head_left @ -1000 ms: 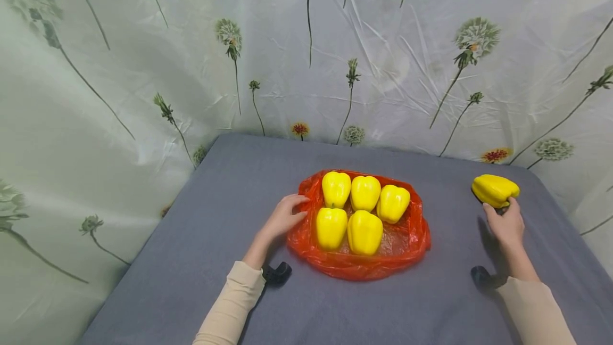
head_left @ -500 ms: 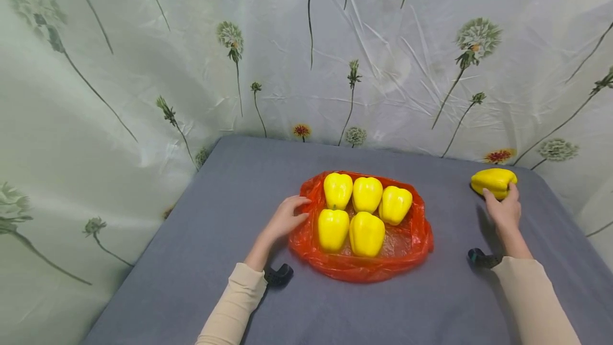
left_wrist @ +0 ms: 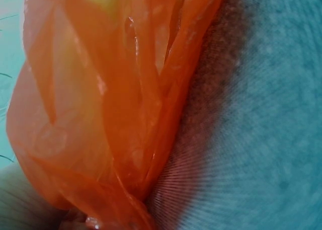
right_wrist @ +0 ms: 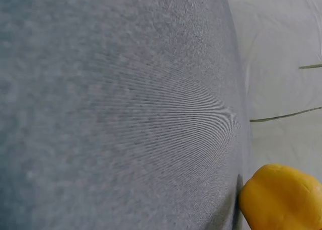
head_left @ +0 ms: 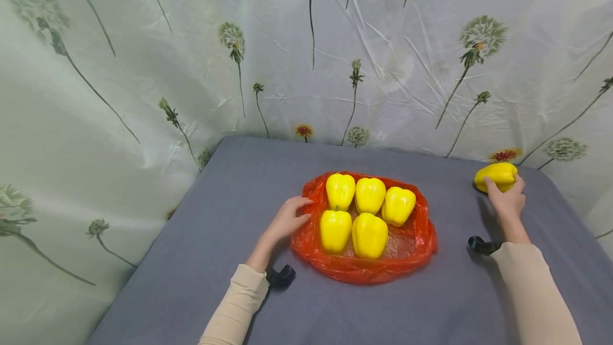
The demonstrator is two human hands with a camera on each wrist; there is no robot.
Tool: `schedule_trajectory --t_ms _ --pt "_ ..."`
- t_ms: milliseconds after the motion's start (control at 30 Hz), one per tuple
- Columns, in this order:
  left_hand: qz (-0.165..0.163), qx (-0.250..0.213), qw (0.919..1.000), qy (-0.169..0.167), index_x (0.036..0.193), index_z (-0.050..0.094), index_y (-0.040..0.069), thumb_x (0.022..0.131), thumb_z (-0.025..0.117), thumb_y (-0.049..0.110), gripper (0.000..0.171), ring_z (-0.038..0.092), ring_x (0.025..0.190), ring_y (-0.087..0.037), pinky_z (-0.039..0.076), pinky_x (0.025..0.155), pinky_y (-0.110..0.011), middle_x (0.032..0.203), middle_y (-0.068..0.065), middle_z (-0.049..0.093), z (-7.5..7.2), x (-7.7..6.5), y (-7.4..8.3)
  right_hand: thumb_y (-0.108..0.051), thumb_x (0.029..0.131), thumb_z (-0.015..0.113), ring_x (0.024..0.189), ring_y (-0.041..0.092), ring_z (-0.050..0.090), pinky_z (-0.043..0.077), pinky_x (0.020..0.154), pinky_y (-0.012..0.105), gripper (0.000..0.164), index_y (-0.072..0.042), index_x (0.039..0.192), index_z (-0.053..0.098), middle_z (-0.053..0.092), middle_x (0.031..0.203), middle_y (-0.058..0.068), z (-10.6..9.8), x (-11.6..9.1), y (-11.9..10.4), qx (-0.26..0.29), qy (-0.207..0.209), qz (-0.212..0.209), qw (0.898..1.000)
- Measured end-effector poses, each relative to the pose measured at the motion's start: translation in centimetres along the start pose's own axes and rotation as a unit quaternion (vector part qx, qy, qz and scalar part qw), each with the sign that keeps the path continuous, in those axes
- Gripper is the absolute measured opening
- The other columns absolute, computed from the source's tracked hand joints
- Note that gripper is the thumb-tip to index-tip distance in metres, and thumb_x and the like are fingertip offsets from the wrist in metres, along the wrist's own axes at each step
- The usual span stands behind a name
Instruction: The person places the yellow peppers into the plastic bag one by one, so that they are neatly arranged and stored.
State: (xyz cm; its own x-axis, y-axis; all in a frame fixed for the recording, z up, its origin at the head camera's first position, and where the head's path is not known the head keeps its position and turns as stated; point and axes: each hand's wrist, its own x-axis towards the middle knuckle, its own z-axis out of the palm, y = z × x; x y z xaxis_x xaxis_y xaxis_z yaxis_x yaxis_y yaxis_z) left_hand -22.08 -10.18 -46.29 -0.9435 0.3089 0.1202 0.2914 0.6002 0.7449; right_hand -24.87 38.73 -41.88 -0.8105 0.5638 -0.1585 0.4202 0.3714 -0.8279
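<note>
My right hand grips a yellow bell pepper lying on its side near the table's far right corner, thumb on one side and fingers on the other. That pepper also shows at the lower right of the right wrist view. At centre lies a red plastic bag, its rim rolled open, with several upright yellow bell peppers in two rows inside. My left hand holds the bag's left edge. In the left wrist view the bag folds together toward the fingers, which are mostly hidden.
A grey cloth covers the table. Behind and to the left hangs a pale curtain printed with dandelions. Dark curved wrist mounts stick out beside the left and right sleeves.
My right hand has moved slightly away from me with the bell pepper, toward the far edge, and its grip sits further round it. The left hand and bag stay in place.
</note>
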Motion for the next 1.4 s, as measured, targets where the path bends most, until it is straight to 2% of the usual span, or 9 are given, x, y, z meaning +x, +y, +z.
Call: schedule_trajectory --t_ms 333,600,767,967,1067,1133,1233,1300,1400 --pt "0.002 -0.006 1.0000 -0.002 0.124 0.059 0.004 0.089 0.059 0.013 0.036 0.043 0.130 -0.035 0.034 0.110 -0.053 0.131 -0.015 0.057 0.0 0.1 0.4 -0.049 0.088 0.044 0.143 0.032 0.012 0.016 0.120 0.044 0.076 -0.024 0.146 0.002 0.005 0.153 0.019 -0.2 0.8 -0.5 0.063 0.052 0.055 0.995" --pt "0.004 -0.005 1.0000 -0.001 0.124 0.059 0.004 0.089 0.060 0.013 0.037 0.043 0.130 -0.035 0.034 0.110 -0.053 0.130 -0.016 0.057 0.0 0.2 0.4 -0.042 0.089 0.046 0.143 0.025 0.013 0.015 0.121 0.037 0.069 -0.029 0.145 0.009 0.008 0.153 0.012 -0.1 1.2 -0.1 0.088 0.073 0.075 0.991" --pt "0.000 -0.003 1.0000 -0.003 0.124 0.059 0.004 0.089 0.059 0.013 0.037 0.043 0.130 -0.035 0.034 0.110 -0.053 0.131 -0.015 0.057 0.0 0.1 0.2 -0.039 0.089 0.049 0.144 0.024 0.015 0.016 0.121 0.037 0.065 -0.032 0.144 0.016 0.016 0.155 0.007 0.1 1.1 0.5 0.093 0.086 0.049 0.991" --pt "-0.002 -0.004 1.0000 -0.001 0.124 0.059 0.004 0.088 0.059 0.012 0.036 0.043 0.130 -0.036 0.034 0.110 -0.052 0.130 -0.016 0.058 0.0 0.0 0.1 -0.037 0.090 0.050 0.145 0.028 0.015 0.019 0.120 0.044 0.064 -0.038 0.144 0.014 0.015 0.158 0.007 0.3 0.7 1.0 0.082 0.078 0.009 0.994" --pt "-0.002 -0.008 1.0000 0.002 0.123 0.059 0.004 0.088 0.060 0.012 0.036 0.043 0.130 -0.035 0.034 0.110 -0.052 0.129 -0.016 0.058 0.0 0.0 0.1 -0.040 0.089 0.050 0.141 0.026 0.023 0.032 0.111 0.037 0.064 -0.044 0.142 0.014 0.020 0.156 0.010 0.3 0.2 0.9 0.070 0.075 0.003 0.995" --pt "-0.002 -0.010 0.9999 0.002 0.123 0.059 0.004 0.088 0.060 0.012 0.036 0.043 0.129 -0.035 0.034 0.110 -0.053 0.129 -0.015 0.058 -0.1 0.0 0.1 -0.041 0.089 0.050 0.129 0.021 0.035 0.040 0.095 0.026 0.064 -0.046 0.142 0.015 0.024 0.154 0.010 0.2 -0.3 0.8 0.059 0.074 -0.002 0.996" --pt "-0.003 -0.008 1.0000 0.000 0.123 0.059 0.004 0.088 0.060 0.013 0.036 0.043 0.130 -0.035 0.034 0.110 -0.052 0.130 -0.016 0.058 -0.1 0.0 0.1 -0.040 0.089 0.052 0.107 0.005 0.045 0.041 0.070 0.010 0.062 -0.046 0.141 0.019 0.035 0.145 0.006 0.1 -1.1 0.8 0.062 0.070 -0.015 0.996" --pt "-0.002 -0.004 1.0000 -0.001 0.123 0.059 0.004 0.088 0.060 0.012 0.036 0.043 0.130 -0.035 0.034 0.110 -0.052 0.130 -0.016 0.058 0.0 0.0 0.1 -0.039 0.090 0.052 0.096 -0.003 0.043 0.038 0.058 0.002 0.060 -0.045 0.141 0.022 0.038 0.141 0.005 0.1 -1.5 0.7 0.066 0.068 -0.028 0.995" --pt "0.000 -0.001 1.0000 0.001 0.123 0.059 0.003 0.088 0.060 0.012 0.036 0.043 0.130 -0.036 0.033 0.111 -0.051 0.129 -0.016 0.058 0.0 0.1 0.0 -0.036 0.091 0.051 0.110 0.004 0.050 0.038 0.054 -0.003 0.058 -0.043 0.143 0.024 0.038 0.144 0.009 0.3 -1.9 0.6 0.088 0.059 -0.042 0.993"
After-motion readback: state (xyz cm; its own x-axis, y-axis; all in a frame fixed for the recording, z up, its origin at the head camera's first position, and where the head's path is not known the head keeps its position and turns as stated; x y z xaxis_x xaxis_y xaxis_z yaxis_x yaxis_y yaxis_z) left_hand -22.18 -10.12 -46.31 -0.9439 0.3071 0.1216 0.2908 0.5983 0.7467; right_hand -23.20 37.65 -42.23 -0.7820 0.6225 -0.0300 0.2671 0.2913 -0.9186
